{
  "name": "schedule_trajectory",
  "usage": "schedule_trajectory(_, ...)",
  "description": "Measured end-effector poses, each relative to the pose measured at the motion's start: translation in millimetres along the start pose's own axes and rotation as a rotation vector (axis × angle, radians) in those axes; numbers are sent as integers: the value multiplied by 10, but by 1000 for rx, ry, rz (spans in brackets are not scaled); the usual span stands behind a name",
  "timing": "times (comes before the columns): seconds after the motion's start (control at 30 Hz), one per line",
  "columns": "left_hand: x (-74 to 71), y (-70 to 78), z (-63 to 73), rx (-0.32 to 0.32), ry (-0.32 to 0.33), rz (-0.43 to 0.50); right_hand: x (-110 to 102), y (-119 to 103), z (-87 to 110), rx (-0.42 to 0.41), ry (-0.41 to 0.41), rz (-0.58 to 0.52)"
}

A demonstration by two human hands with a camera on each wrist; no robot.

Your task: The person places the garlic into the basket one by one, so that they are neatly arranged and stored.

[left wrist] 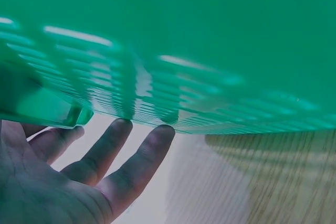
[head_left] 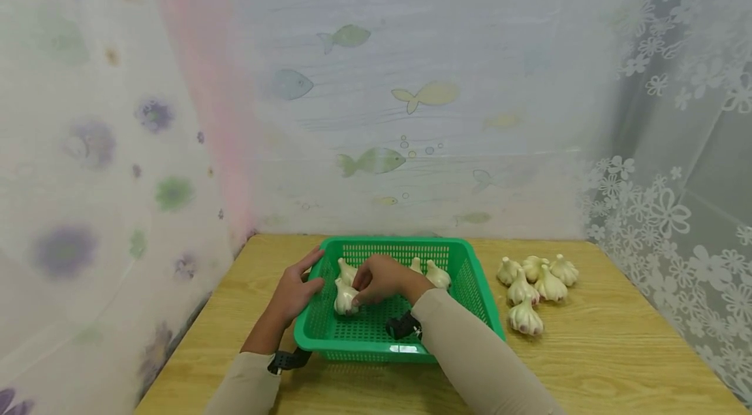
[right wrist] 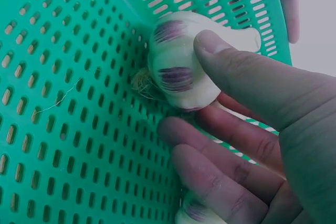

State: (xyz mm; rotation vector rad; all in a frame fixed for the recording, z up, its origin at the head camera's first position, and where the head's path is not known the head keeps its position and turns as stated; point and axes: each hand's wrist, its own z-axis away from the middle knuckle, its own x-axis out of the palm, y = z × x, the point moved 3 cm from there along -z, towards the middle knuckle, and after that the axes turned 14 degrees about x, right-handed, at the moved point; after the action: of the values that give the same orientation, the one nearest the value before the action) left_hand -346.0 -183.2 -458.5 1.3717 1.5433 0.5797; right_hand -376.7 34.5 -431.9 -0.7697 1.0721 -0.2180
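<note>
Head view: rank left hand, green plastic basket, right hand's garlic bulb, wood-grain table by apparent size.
1. Wood-grain table
2. Green plastic basket
3. Left hand
4. Garlic bulb in right hand, partly covered

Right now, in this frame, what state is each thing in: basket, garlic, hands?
Basket: upright on the table, several bulbs inside
Held bulb: whole, pinched, inside the basket
Other basket bulbs: whole, unheld
Table bulbs: six visible, whole, grouped right of the basket
Right hand: pinching the held bulb
Left hand: fingers extended at the basket's left side
</note>
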Motion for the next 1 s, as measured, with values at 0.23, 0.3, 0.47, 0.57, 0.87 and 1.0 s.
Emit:
schedule_trajectory(0.23,-8,-11,-6,-3,-11,-2,-59,-2,-9,25,83,85)
schedule_trajectory(0.3,-15,-21,-10,-3,-11,-15,-100,-37,21,10,124,126)
schedule_trajectory(0.47,-45,-40,-18,-8,-6,-54,-232,-170,198,-46,191,154)
schedule_trajectory(0.57,-45,-36,-9,-21,-5,-49,-318,-226,357,-74,204,135)
schedule_trajectory(0.87,-40,15,47,-53,41,-6,-598,-142,840,-119,283,103)
schedule_trajectory(1.0,-25,46,67,-54,59,9,-728,-40,1082,-142,347,127)
